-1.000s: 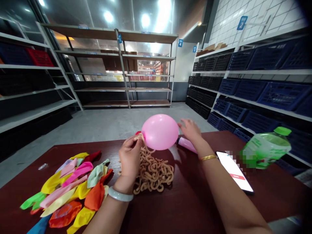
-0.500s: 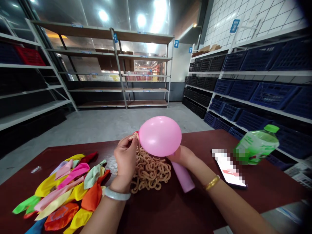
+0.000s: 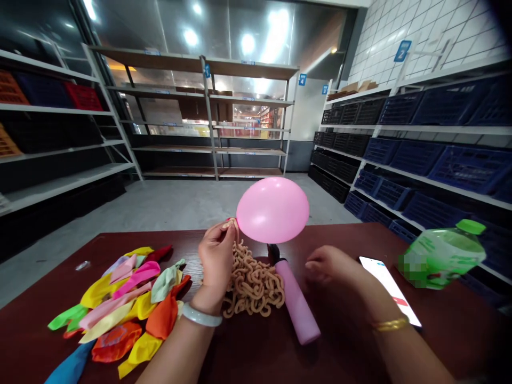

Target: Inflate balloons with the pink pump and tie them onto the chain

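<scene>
A blown-up pink balloon [image 3: 273, 209] floats above the table's far edge. My left hand [image 3: 218, 250] is closed in a pinch at the balloon's neck; a little tan bit shows by the fingertips, but I cannot make out what it is. Right of centre lies a pink hand pump [image 3: 298, 306], its black nozzle pointing away. My right hand [image 3: 330, 266], slightly blurred, is in the air between the pump and the phone, fingers loosely bent, with nothing visible in it. Under the balloon sits a heap of tan curly pieces [image 3: 254, 282].
Several flat, colourful balloons [image 3: 132, 306] cover the left of the dark red table [image 3: 240, 362]. On the right are a lit phone [image 3: 384, 285] and a green-capped bottle [image 3: 444, 256]. Shelves with blue crates [image 3: 416, 154] stand behind, and bare-looking racks [image 3: 216, 128] at the back.
My right hand has come off the pump and moved right. The pump now lies on the table. My left hand still pinches the balloon's neck. The view has shifted slightly left.
</scene>
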`<state>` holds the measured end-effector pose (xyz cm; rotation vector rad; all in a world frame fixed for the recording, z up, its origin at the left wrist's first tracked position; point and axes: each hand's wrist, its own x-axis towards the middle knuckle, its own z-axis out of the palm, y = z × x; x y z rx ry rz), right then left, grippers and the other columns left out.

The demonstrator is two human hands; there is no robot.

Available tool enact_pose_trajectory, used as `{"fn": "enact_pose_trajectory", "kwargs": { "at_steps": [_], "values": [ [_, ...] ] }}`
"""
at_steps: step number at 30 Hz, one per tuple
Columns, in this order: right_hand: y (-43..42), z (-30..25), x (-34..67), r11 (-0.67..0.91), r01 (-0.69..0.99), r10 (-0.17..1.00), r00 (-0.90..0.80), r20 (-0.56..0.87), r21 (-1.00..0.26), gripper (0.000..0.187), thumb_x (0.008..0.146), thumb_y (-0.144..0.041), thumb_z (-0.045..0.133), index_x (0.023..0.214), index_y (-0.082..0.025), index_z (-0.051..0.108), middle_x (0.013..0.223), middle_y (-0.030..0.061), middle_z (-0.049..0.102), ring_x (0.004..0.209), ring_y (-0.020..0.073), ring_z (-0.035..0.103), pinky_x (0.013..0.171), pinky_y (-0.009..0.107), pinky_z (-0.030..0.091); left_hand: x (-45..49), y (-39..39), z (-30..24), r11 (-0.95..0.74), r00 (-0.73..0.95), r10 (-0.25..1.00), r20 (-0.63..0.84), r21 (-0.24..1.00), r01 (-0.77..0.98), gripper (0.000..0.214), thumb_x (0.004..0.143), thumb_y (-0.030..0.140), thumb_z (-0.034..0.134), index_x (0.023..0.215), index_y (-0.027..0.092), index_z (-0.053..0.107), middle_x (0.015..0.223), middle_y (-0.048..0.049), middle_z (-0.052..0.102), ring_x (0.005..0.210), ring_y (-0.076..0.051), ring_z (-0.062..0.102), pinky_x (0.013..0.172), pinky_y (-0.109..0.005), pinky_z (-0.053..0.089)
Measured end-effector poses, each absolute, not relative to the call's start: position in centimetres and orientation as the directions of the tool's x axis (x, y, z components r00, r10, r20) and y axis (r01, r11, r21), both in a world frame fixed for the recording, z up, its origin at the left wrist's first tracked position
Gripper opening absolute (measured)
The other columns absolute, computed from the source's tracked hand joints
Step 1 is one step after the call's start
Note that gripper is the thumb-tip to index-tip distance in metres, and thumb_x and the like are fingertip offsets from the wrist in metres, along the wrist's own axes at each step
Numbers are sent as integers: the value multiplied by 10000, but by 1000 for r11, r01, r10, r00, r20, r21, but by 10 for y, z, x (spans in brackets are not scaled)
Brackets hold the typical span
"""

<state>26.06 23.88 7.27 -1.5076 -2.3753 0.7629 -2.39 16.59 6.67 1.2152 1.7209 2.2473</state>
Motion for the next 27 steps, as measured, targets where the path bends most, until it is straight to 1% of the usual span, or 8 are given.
{"fn": "enact_pose_trajectory", "kwargs": {
  "at_steps": [1, 4, 7, 8, 10, 14, 21, 27],
  "values": [
    [236, 88, 266, 335, 769, 892, -445, -79, -545, 253, 833, -391, 609, 731, -198, 736, 618, 64, 693, 485, 172, 616, 474, 282, 478, -24, 166, 66, -378, -689, 482, 541, 838, 394, 188, 803, 347, 705, 865, 184, 776, 951, -77, 749, 920, -216, 687, 868, -343, 534],
    [221, 138, 255, 537, 596, 836, -467, 287, -597, 265, 895, -440, 572, 862, -237, 739, 787, 58, 732, 697, 197, 680, 642, 306, 527, -23, 168, 63, -392, -677, 480, 558, 827, 404, 193, 814, 348, 701, 895, 190, 776, 980, -78, 746, 943, -215, 684, 872, -345, 535],
    [209, 167, 206, 828, 264, 538, -624, 567, -495, 176, 927, -327, 585, 1009, -291, 736, 1010, 31, 745, 934, 200, 692, 847, 341, 537, -17, 171, 66, -404, -679, 460, 572, 816, 414, 187, 820, 341, 700, 895, 187, 774, 977, -75, 744, 941, -212, 681, 879, -340, 529],
    [208, 169, 187, 884, 160, 427, -657, 621, -438, 203, 947, -261, 556, 1054, -293, 725, 1057, 19, 740, 998, 186, 681, 904, 340, 525, -14, 172, 68, -414, -681, 457, 572, 815, 407, 190, 822, 340, 698, 899, 183, 772, 973, -75, 744, 931, -212, 681, 872, -337, 529],
    [212, 164, 156, 939, 83, 309, -634, 709, -335, 280, 972, -176, 497, 1129, -281, 703, 1161, 25, 714, 1103, 170, 645, 988, 356, 499, -7, 173, 76, -439, -673, 465, 575, 810, 388, 196, 832, 337, 689, 910, 174, 766, 968, -79, 743, 917, -214, 681, 853, -333, 531],
    [230, 148, 139, 965, 173, 261, -547, 796, -197, 332, 981, -141, 472, 1222, -255, 671, 1231, 61, 671, 1166, 190, 588, 1029, 400, 479, 9, 175, 96, -489, -576, 489, 655, 752, 441, 168, 855, 316, 672, 897, 185, 768, 982, -82, 737, 935, -212, 677, 863, -336, 529],
    [249, 144, 169, 989, 61, 148, -416, 897, -135, 250, 965, -155, 540, 1081, -252, 739, 981, 40, 728, 961, 188, 620, 892, 372, 528, 25, 182, 105, -574, -366, 521, 771, 634, 518, 126, 847, 233, 676, 914, 216, 781, 982, -66, 736, 931, -206, 682, 868, -356, 542],
    [256, 142, 175, 984, 2, 163, -391, 906, -177, 221, 923, -149, 618, 1002, -294, 765, 1004, 20, 738, 957, 179, 642, 874, 366, 538, 24, 188, 101, -579, -323, 495, 807, 583, 570, 189, 843, 164, 665, 967, 248, 780, 1007, -48, 733, 937, -193, 679, 875, -344, 537]
  ]
}}
